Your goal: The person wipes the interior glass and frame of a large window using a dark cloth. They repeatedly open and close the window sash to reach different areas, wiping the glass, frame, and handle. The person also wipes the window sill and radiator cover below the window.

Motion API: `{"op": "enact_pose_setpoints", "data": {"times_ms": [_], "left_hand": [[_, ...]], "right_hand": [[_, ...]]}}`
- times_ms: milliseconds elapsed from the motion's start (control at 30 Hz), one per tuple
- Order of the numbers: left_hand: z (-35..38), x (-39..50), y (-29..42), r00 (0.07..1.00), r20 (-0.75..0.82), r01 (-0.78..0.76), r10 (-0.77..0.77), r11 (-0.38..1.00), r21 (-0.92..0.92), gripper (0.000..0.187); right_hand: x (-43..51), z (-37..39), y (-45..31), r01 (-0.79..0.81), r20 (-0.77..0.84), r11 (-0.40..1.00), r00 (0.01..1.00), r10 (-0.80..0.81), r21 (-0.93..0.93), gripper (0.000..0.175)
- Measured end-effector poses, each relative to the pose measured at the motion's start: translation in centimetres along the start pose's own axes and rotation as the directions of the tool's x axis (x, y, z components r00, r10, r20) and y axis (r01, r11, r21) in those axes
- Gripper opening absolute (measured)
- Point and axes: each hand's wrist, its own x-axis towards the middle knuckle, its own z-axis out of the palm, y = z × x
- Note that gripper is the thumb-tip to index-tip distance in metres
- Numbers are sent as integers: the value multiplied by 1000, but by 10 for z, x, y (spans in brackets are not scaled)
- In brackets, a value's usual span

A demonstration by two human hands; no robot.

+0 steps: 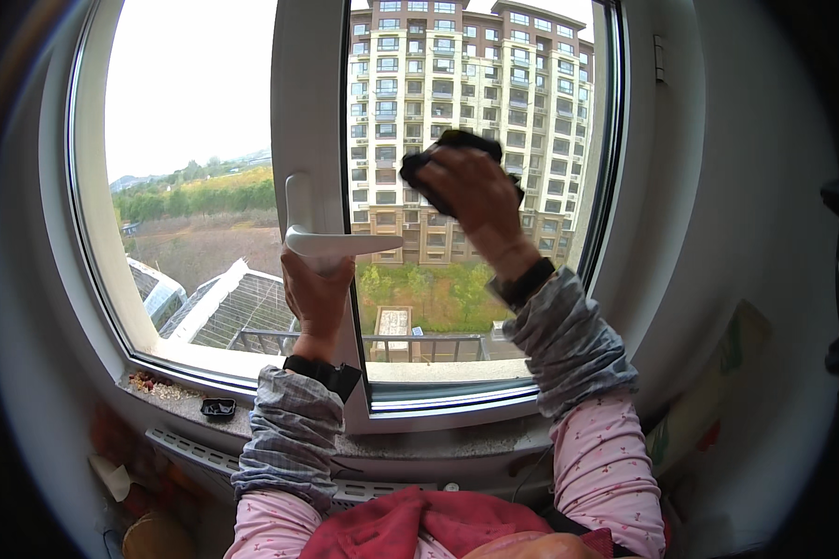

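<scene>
My right hand (pixel 486 202), slightly blurred, holds a bunched black cloth (pixel 454 175) at the glass pane (pixel 426 286) of the right-hand window sash. Just under the white window handle (pixel 342 243), my left hand (pixel 318 290) grips the upright white frame (pixel 314 126) of that sash. The handle lies level and points right, covering part of my left fingertips. Grey sleeve covers reach over both my forearms, with a dark band at each wrist.
On the stone sill (pixel 245 423) sit a small black plastic tray (pixel 218 409) and scattered dried bits (pixel 161 386). A white radiator (pixel 196 451) runs below it. The sash hinge (pixel 659 59) is at upper right. Through the glass stands an apartment building (pixel 472 91).
</scene>
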Motion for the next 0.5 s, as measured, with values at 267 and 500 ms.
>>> {"op": "enact_pose_setpoints", "data": {"times_ms": [267,500], "left_hand": [[-2,0,-3,1000,17,-12,14,995,-96,76],[-2,-1,0,995,85,60,-54,996,-65,85]], "right_hand": [[-6,-53,164,-281,-219,943,946,240,-180,46],[-56,-77,183,-357,-233,895,925,300,-267,50]]}}
